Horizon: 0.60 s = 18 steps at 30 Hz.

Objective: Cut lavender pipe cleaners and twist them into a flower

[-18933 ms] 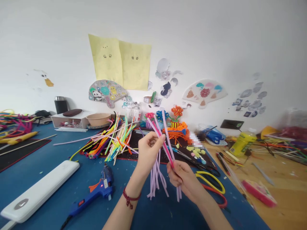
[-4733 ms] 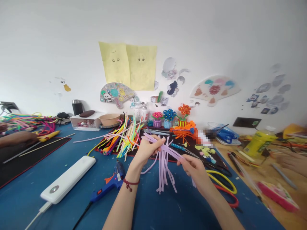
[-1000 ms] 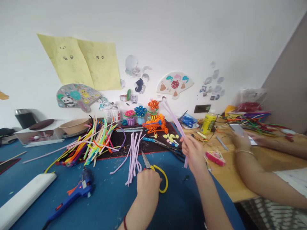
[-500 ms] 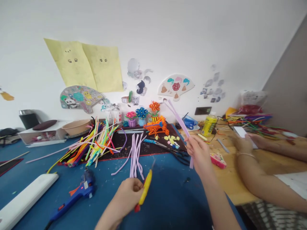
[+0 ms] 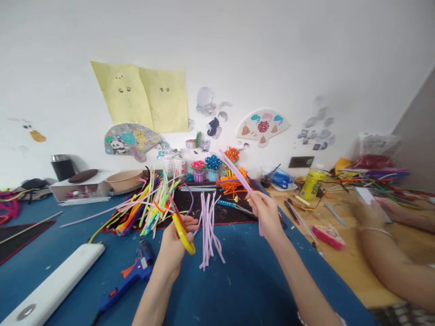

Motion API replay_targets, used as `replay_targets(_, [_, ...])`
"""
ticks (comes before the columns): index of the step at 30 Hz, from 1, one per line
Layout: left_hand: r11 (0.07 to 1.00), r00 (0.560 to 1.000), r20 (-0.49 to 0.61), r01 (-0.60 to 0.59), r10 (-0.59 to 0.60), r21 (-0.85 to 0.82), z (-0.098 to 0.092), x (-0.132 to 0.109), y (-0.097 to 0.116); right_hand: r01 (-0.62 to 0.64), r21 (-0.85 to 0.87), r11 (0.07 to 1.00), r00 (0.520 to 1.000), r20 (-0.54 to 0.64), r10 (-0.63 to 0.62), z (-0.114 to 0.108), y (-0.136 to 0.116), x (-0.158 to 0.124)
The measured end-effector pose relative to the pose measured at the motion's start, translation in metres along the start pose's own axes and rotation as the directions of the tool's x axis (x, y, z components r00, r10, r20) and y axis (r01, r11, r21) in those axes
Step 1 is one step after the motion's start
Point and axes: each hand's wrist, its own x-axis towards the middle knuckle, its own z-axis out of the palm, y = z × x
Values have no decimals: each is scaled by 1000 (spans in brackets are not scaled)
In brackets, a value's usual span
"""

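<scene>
My left hand is closed on a pair of scissors with yellow and red handles, its blades pointing up and away from me. In my right hand I grip light purple pipe cleaners, raised at a slant above the table. Between the hands, more purple pipe cleaners lie in a loose bunch, partly on a dark mat. To the left is a heap of multicoloured pipe cleaners.
A blue glue gun and a white power strip lie at left. Pipe-cleaner flowers in pots stand by the wall. Blue-handled scissors rest on the mat. At right are a yellow bottle and a co-worker's arm.
My left hand has turned the scissors so their blades point up and left, and has left the purple bunch. My right hand still holds its pipe cleaners. The view has shifted left.
</scene>
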Motion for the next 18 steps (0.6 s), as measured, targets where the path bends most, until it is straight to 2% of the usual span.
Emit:
replay_targets(4, [988, 990, -47, -129, 134, 89, 14, 22, 3, 31, 11, 999, 995, -93, -30, 30, 22, 8])
replay_targets(7, [969, 985, 12, -171, 172, 180, 23, 35, -1, 45, 11, 999, 989, -139, -43, 42, 38, 12])
replay_targets(10, [945, 972, 117, -228, 205, 236, 23, 43, -13, 54, 3, 999, 988, -145, -53, 45, 47, 14])
replay_targets(14, [899, 928, 233, -350, 293, 264, 16, 45, -27, 66, 14, 998, 982, -175, -63, 40, 49, 11])
replay_targets(18, [848, 949, 164, -315, 270, 427, 15, 41, -31, 101, 72, 992, 976, -199, -85, 38, 46, 7])
